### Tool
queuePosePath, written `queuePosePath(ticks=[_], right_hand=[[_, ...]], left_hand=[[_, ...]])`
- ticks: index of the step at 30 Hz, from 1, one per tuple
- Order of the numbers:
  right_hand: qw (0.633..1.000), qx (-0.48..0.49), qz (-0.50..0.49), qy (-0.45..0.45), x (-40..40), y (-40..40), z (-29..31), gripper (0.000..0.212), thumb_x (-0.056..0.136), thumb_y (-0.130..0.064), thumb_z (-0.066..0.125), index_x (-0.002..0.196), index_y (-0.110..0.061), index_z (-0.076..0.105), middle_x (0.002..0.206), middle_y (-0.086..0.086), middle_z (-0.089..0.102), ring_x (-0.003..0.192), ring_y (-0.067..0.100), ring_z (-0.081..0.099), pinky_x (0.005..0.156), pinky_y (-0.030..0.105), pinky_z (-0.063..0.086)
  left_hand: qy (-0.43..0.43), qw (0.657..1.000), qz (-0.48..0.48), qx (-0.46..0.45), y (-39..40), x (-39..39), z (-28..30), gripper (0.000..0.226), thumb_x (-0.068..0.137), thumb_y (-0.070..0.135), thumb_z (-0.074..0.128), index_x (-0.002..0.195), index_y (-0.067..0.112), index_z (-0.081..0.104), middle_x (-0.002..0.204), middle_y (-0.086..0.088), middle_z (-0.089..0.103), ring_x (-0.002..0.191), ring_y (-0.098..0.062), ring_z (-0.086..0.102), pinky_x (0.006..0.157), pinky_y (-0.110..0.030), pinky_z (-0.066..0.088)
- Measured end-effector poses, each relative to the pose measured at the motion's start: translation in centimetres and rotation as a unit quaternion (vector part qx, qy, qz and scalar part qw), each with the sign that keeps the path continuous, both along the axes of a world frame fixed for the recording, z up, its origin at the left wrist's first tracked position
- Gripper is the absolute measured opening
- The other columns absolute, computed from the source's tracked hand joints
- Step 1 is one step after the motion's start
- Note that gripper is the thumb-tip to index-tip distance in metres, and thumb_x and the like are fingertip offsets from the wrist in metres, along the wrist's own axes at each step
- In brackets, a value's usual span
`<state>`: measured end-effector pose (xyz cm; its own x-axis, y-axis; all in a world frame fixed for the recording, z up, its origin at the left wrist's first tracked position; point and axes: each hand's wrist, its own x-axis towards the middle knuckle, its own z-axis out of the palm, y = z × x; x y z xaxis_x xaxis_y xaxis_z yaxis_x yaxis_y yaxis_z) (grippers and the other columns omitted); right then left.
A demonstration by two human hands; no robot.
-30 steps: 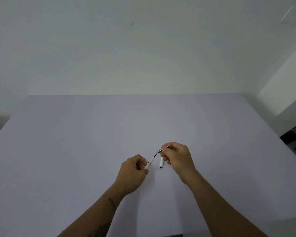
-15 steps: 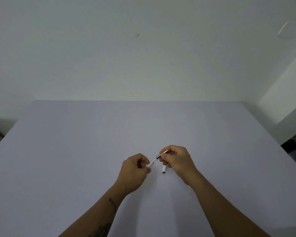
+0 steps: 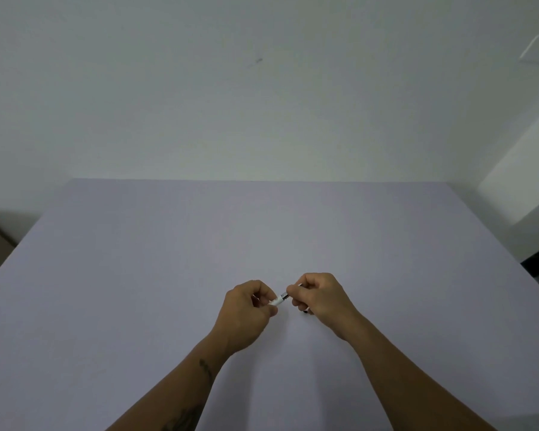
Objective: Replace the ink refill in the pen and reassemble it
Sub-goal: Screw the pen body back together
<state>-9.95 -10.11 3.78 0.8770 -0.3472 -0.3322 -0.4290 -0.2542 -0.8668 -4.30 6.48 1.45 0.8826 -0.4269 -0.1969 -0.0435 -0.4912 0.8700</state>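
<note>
I see both hands close together above the table. My left hand pinches the white end of the pen, and my right hand is curled closed around its other end, the silver collar showing between them. A small dark-tipped piece peeks out beneath the right hand's fingers; I cannot tell what it is.
</note>
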Motion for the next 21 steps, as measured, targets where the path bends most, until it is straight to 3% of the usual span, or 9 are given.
queuePosePath(ticks=[6, 14, 17, 21], right_hand=[[0.999, -0.013, 0.041, 0.033, 0.4, 0.1, 0.2, 0.035, 0.089, -0.036, 0.064, 0.062, -0.012, 0.065, 0.06, -0.003, 0.066, 0.058, 0.011, 0.057, 0.061, 0.028, 0.046], [0.999, 0.022, 0.028, -0.017, 0.4, -0.8, 0.3, 0.012, 0.083, -0.026, 0.072, 0.094, -0.026, 0.071, 0.073, -0.001, 0.07, 0.066, 0.01, 0.065, 0.064, 0.03, 0.054], [0.999, -0.013, 0.036, -0.034, 0.3, -1.1, 0.1, 0.012, 0.08, -0.014, 0.073, 0.083, -0.026, 0.074, 0.068, -0.003, 0.069, 0.061, 0.008, 0.062, 0.059, 0.025, 0.052], [0.994, -0.084, 0.05, -0.051, 0.3, -1.1, -0.6, 0.011, 0.08, -0.017, 0.073, 0.072, -0.024, 0.073, 0.057, -0.009, 0.062, 0.052, 0.002, 0.052, 0.051, 0.016, 0.043]], left_hand=[[-0.007, 1.0, -0.004, 0.003, 0.3, 0.2, 0.1, 0.013, 0.079, 0.011, 0.076, 0.08, 0.021, 0.068, 0.081, -0.006, 0.068, 0.068, -0.013, 0.056, 0.059, -0.021, 0.049], [-0.004, 1.0, 0.001, 0.007, 0.3, 0.5, 0.3, 0.011, 0.08, 0.009, 0.075, 0.08, 0.02, 0.07, 0.08, -0.007, 0.068, 0.065, -0.012, 0.054, 0.056, -0.02, 0.047], [0.002, 1.0, 0.002, 0.008, 0.4, 0.5, 0.2, 0.013, 0.079, 0.01, 0.075, 0.077, 0.022, 0.069, 0.077, -0.004, 0.066, 0.062, -0.011, 0.053, 0.054, -0.018, 0.046], [0.0, 1.0, -0.005, 0.016, 0.4, 0.4, 0.1, 0.015, 0.078, 0.01, 0.076, 0.077, 0.023, 0.07, 0.075, 0.001, 0.065, 0.063, -0.01, 0.054, 0.054, -0.018, 0.046]])
